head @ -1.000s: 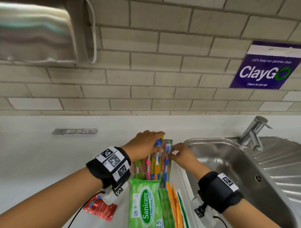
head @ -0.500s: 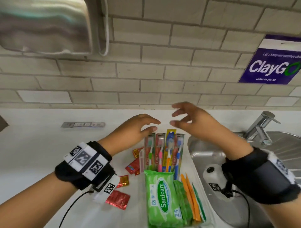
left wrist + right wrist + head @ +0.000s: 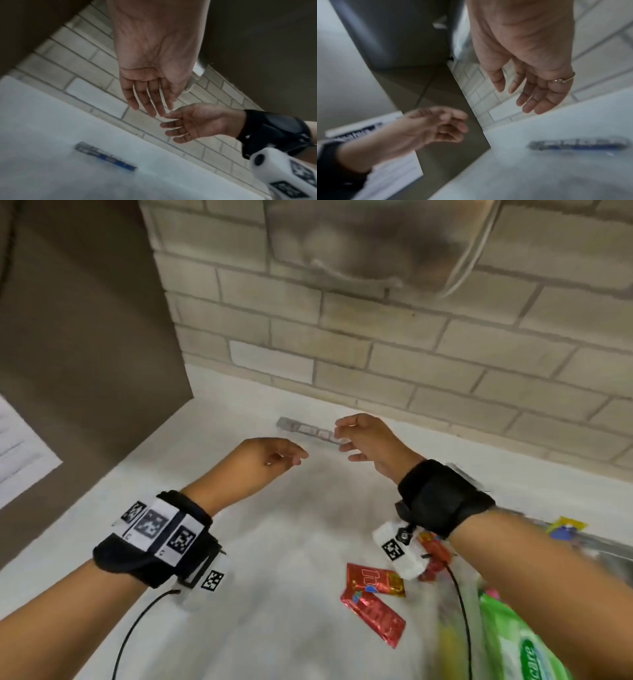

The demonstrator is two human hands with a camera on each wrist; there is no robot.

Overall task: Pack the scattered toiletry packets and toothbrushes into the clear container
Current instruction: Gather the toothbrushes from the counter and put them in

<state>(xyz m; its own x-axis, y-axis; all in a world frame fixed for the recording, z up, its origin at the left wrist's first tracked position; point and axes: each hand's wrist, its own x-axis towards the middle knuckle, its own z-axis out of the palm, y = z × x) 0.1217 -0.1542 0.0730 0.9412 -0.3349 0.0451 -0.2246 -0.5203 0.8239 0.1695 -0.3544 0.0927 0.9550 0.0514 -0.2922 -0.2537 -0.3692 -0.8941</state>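
Both hands hover empty over the white counter (image 3: 291,542). My left hand (image 3: 296,457) has its fingers relaxed and straight, as the left wrist view shows (image 3: 154,108). My right hand (image 3: 342,440) is open too, fingers spread (image 3: 529,102), just above a silver-and-blue packet strip (image 3: 305,430) lying near the wall (image 3: 104,157) (image 3: 576,144). Two red packets (image 3: 375,601) lie loose on the counter under the right wrist. At the lower right the clear container (image 3: 445,621) is blurred and holds a green wipes pack (image 3: 524,645). A yellow toothbrush pack (image 3: 565,527) shows past the right forearm.
A brown partition (image 3: 85,337) closes the counter's left end, with a paper notice (image 3: 20,446) on it. A steel hand dryer (image 3: 370,237) hangs on the brick wall above. The sink edge (image 3: 613,553) is at the far right.
Both hands let go of the toothbrushes in the container, lifted, and moved left towards the silver packet strip. The view swung left, so the container now sits at the lower right.
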